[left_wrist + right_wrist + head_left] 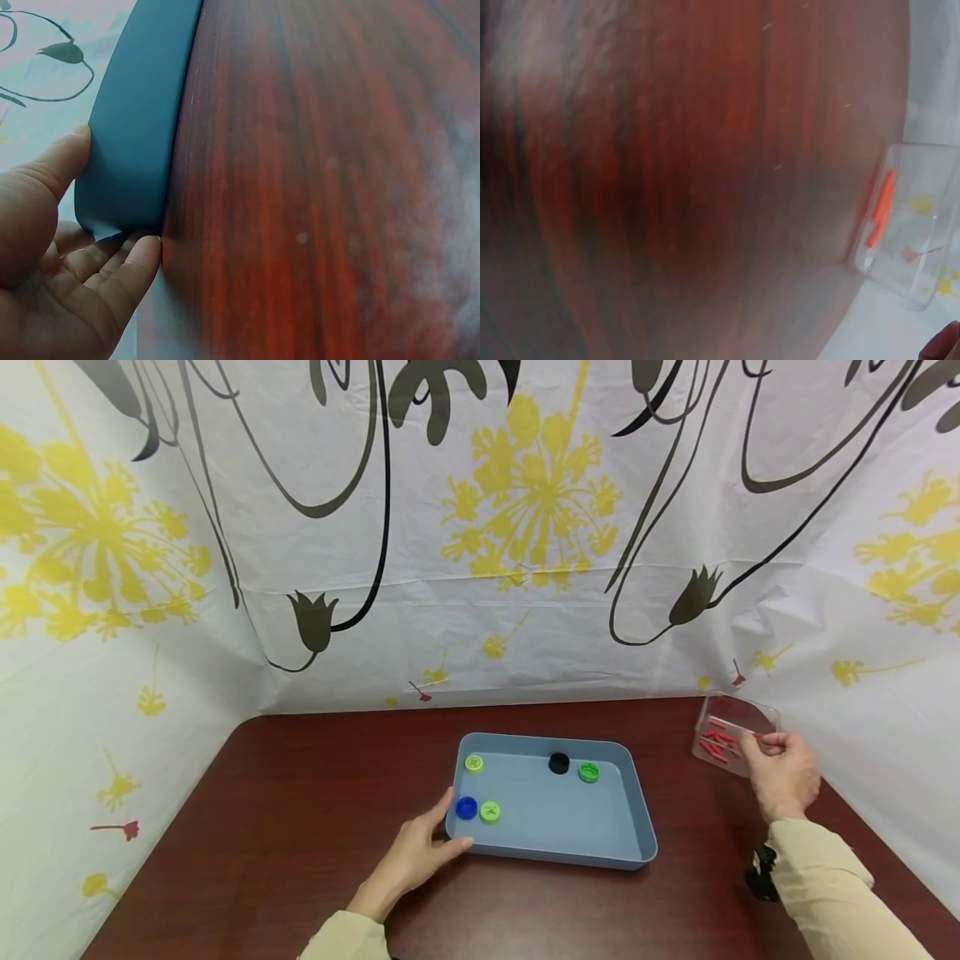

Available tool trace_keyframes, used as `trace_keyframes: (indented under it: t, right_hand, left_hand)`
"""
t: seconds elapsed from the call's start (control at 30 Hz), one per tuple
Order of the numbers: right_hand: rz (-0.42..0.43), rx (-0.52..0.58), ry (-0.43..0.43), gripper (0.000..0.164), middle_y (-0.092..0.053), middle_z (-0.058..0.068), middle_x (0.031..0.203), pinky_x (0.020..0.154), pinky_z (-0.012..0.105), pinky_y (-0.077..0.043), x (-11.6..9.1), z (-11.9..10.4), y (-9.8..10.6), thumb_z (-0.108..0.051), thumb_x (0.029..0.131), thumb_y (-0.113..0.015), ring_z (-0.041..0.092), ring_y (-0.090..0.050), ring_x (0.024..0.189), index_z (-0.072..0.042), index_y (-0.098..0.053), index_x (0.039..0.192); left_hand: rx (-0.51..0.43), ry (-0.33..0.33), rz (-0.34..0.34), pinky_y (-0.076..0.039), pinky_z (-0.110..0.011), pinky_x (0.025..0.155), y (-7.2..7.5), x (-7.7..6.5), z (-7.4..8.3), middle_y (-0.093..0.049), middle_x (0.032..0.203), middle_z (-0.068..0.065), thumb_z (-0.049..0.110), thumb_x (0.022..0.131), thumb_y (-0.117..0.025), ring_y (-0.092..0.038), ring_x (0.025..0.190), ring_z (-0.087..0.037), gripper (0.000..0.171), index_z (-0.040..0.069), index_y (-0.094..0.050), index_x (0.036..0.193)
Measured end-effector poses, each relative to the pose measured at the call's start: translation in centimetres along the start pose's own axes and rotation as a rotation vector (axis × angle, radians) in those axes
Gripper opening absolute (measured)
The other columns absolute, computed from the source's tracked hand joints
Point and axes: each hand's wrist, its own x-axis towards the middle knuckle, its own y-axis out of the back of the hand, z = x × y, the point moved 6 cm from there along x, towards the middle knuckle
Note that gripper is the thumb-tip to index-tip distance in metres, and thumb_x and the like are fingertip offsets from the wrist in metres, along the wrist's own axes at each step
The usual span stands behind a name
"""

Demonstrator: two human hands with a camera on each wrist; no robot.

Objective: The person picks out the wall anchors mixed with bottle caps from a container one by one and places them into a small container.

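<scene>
A shallow blue-grey tray [555,856] rests on the table. In it lie a blue cap [467,807], a black cap [558,763], a green cap [588,772] and two yellow-green caps, one at the back left [473,763] and one near the blue. My left hand [416,853] holds the tray's near left corner, thumb and fingers on either side of it; the left wrist view shows the tray wall [135,120] between them. My right hand [783,774] pinches a small red stick-like piece over a clear plastic box [922,217] holding several red pieces [718,742].
The dark red-brown wooden table [315,802] lies under everything. Behind it and at both sides hangs a white sheet [420,652] with yellow and grey flower prints. The clear box is near the table's far right edge.
</scene>
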Motion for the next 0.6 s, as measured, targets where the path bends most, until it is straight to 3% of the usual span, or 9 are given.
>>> trace_keyframes:
  t: [0.07,0.13,0.23,0.27,0.6]
  right_hand:
    - [-0.004,-0.045,0.006,0.037,-0.045,-0.024,0.065,0.061,0.035,-0.034,0.1,0.3,-0.1,-0.039,0.086,-0.063,-0.004,-0.038,0.064,-0.005,-0.064,0.101]
    - [-0.010,-0.081,0.011,0.039,-0.057,-0.007,0.074,0.060,0.037,-0.034,0.2,0.5,-0.2,-0.038,0.087,-0.062,0.008,-0.046,0.069,-0.003,-0.064,0.104]
    - [-0.024,-0.107,0.014,0.040,-0.059,0.019,0.096,0.063,0.045,-0.035,0.1,0.9,-0.5,-0.035,0.088,-0.061,0.032,-0.052,0.086,0.000,-0.064,0.106]
    - [-0.029,-0.110,0.014,0.040,-0.058,0.023,0.101,0.064,0.048,-0.035,0.0,1.1,-0.6,-0.035,0.088,-0.060,0.037,-0.052,0.093,0.001,-0.063,0.106]
    - [-0.100,-0.138,-0.050,0.045,-0.050,0.031,0.112,0.080,0.063,-0.036,0.2,2.5,-1.2,-0.036,0.090,-0.060,0.049,-0.044,0.110,0.004,-0.060,0.109]
  left_hand:
    - [0.000,-0.001,0.000,-0.053,-0.044,0.096,0.0,0.0,0.0,-0.037,0.155,-0.022,0.036,0.090,-0.070,-0.048,0.134,-0.040,0.083,0.007,-0.027,0.155]
    - [0.000,-0.002,0.000,-0.053,-0.043,0.096,0.0,0.0,0.0,-0.037,0.154,-0.023,0.036,0.090,-0.070,-0.049,0.134,-0.041,0.082,0.007,-0.027,0.155]
    - [-0.001,-0.003,0.000,-0.053,-0.044,0.096,0.0,0.0,0.0,-0.037,0.154,-0.023,0.036,0.090,-0.070,-0.049,0.133,-0.041,0.082,0.007,-0.027,0.155]
    - [-0.002,-0.004,-0.001,-0.053,-0.044,0.096,0.0,0.0,0.0,-0.037,0.154,-0.024,0.036,0.090,-0.070,-0.050,0.133,-0.041,0.082,0.007,-0.027,0.154]
    - [-0.002,-0.004,0.000,-0.053,-0.044,0.096,0.0,0.0,0.1,-0.037,0.154,-0.023,0.035,0.090,-0.070,-0.049,0.133,-0.041,0.082,0.006,-0.027,0.154]
